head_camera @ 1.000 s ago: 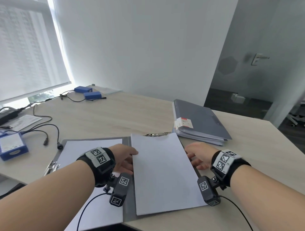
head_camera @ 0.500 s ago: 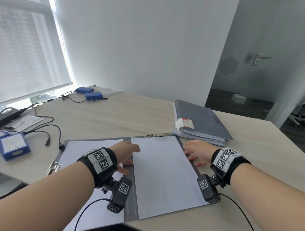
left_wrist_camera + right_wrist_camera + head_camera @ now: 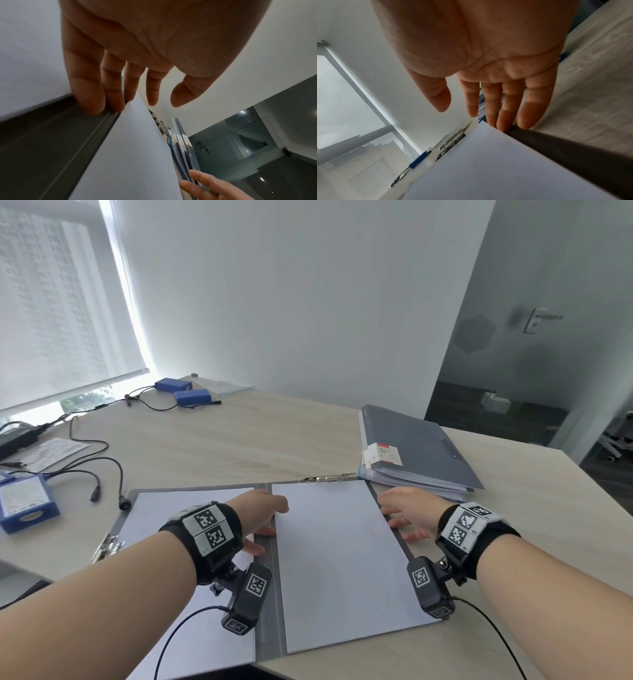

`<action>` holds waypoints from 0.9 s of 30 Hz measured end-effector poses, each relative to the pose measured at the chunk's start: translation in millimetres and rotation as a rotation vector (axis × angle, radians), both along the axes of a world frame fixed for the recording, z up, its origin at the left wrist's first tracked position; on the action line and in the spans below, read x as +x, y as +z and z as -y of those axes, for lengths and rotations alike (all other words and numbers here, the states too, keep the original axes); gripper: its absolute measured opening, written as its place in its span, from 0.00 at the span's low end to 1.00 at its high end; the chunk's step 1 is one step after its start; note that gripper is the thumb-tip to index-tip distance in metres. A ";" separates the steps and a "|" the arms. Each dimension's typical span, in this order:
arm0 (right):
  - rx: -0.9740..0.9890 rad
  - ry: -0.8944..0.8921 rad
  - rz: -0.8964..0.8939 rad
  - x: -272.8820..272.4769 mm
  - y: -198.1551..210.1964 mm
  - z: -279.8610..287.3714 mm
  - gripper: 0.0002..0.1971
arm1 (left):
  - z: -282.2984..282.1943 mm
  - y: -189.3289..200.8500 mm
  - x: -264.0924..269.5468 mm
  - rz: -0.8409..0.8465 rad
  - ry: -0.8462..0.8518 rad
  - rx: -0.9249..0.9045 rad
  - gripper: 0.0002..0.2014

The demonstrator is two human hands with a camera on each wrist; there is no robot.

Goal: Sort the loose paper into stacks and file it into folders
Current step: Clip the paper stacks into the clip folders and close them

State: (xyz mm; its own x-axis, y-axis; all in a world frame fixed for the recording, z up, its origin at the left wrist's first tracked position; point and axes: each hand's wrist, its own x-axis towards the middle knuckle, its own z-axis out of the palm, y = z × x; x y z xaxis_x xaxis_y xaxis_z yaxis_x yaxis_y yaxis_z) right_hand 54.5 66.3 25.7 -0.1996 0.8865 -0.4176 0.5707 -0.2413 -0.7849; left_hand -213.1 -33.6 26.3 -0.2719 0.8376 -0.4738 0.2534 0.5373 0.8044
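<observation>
Since the earlier frame the paper stack [image 3: 339, 563] has been squared inside the open folder [image 3: 270, 604]; left hand [image 3: 263, 515] and right hand [image 3: 407, 513], fingers extended and grasping nothing, should press both edges evenly.

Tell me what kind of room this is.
Most likely an office or meeting room. A long pale desk holds an open folder with paper, closed folders lie stacked beside it, and a glass door with a handle stands at the right.
</observation>
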 end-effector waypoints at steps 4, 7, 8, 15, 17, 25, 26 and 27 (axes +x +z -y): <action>0.043 0.005 0.020 -1.3 0.2 -4.4 0.09 | -6.4 4.0 -4.8 -0.063 -0.052 0.026 0.11; 0.079 0.013 0.036 -5.2 3.6 -9.5 0.13 | -17.1 9.2 -9.0 -0.264 -0.176 0.084 0.10; 0.080 0.017 0.031 -7.8 4.9 -10.7 0.14 | -21.7 10.5 -9.7 -0.391 -0.245 0.101 0.10; 0.048 0.022 -0.127 -40.3 -4.6 -17.2 0.12 | -55.6 4.4 -5.0 -0.965 -0.630 0.071 0.31; 0.042 0.009 -0.147 -49.4 -11.1 -21.3 0.11 | -64.9 -0.1 -7.7 -0.969 -0.655 0.055 0.36; 0.004 -0.089 -0.259 -72.9 -16.7 -38.3 0.10 | -75.1 -3.4 -14.8 -1.057 -0.717 -0.043 0.33; 0.001 -0.099 -0.274 -75.0 -16.3 -40.2 0.11 | -75.6 -3.5 -14.8 -1.062 -0.721 -0.041 0.32; -0.002 -0.112 -0.290 -77.2 -16.4 -42.3 0.12 | -76.1 -3.8 -15.2 -1.070 -0.725 -0.039 0.33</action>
State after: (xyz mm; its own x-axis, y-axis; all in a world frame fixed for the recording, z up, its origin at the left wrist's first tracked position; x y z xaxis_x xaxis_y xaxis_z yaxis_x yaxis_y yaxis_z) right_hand -22.7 108.6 9.4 -0.2120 0.9091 -0.3588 0.2928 -0.2912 -0.9108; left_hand -228.2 42.5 22.6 -0.0213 0.9432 -0.3315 0.9996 0.0259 0.0094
